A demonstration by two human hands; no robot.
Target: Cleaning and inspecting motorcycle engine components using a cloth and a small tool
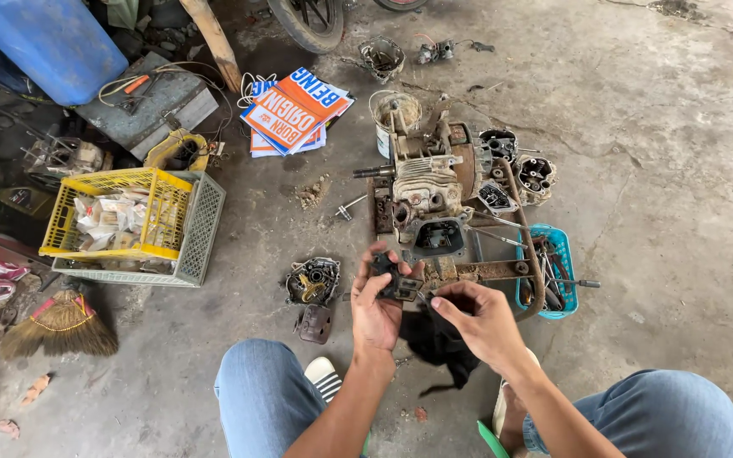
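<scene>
Hands: the left hand point(377, 307) cups a small dark engine part point(399, 287) with its fingers curled round it; the right hand point(478, 321) pinches at the part's right end with thumb and forefinger.
Part's place: just above the knees, at 6 o'clock from the engine block point(428, 188), over a black rag point(439, 343).
Progress: I judge the strip-down well on: a side cover point(313, 281) lies at 9 o'clock from the hands, two cylinder pieces point(536, 175) at 1 o'clock, tools in a blue tray point(560, 270) at 3 o'clock. The block itself remains partly assembled.
Farther off: yellow crate point(120, 212) at 10 o'clock, orange-and-blue printed sheets point(294, 108) at 11 o'clock.
Unclear: the fingers cover most of the part, so its kind stays uncertain; a wheel is cut off at 12 o'clock.
</scene>
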